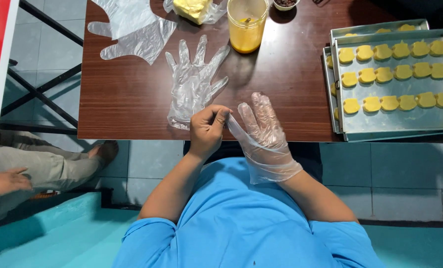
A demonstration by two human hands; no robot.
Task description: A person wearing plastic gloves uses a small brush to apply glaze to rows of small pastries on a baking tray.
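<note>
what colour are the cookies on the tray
Pale yellow cookies on a silver metal tray; the head view shows them.

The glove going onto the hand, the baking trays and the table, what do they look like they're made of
The glove on the right hand looks like thin clear plastic film: see-through, crinkled, loose at the cuff, pinched by the left hand. The trays look like dull grey sheet metal, probably aluminium, with soft reflections. The table looks like dark brown wood or wood-grain laminate; which one cannot be told.

2 stacked metal trays (395, 126) of yellow dough pieces (382, 74), a jar of yellow liquid (246, 26), wrapped butter (191, 8).
</note>
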